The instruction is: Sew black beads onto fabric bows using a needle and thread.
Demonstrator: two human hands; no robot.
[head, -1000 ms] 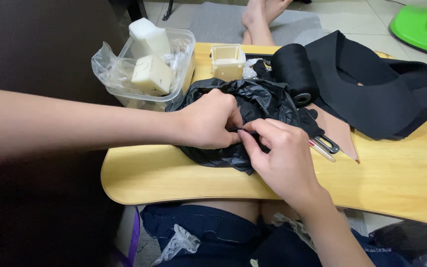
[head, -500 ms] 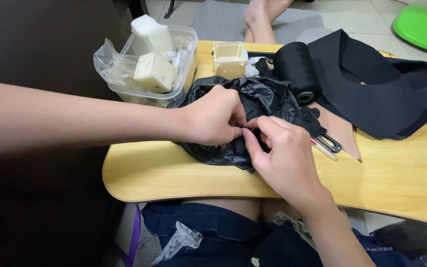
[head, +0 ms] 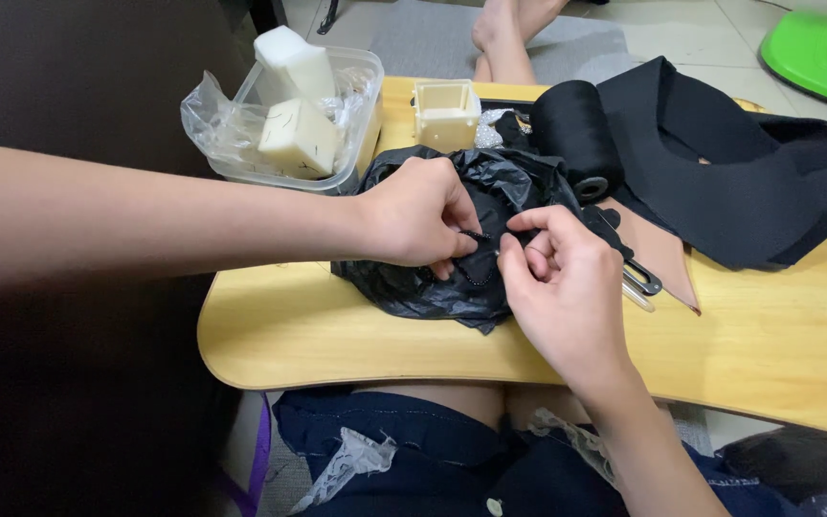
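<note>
Left hand (head: 418,215): bare, no ring, no watch, no glove. Left forearm (head: 145,215): bare along whole visible length, no sleeve in view. Right hand (head: 567,292): bare, nails short and unpainted, no jewellery. Right forearm (head: 653,450): bare, no sleeve, no wristband. Lap: dark navy shorts (head: 413,460), denim-like, frayed pale threads at hem, small pale button near lower edge. Bare thigh shows between shorts and board edge. Bare foot (head: 504,33) at top of view, no sock.

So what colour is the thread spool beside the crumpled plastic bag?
Black thread spool, clearest in the head view.
</note>
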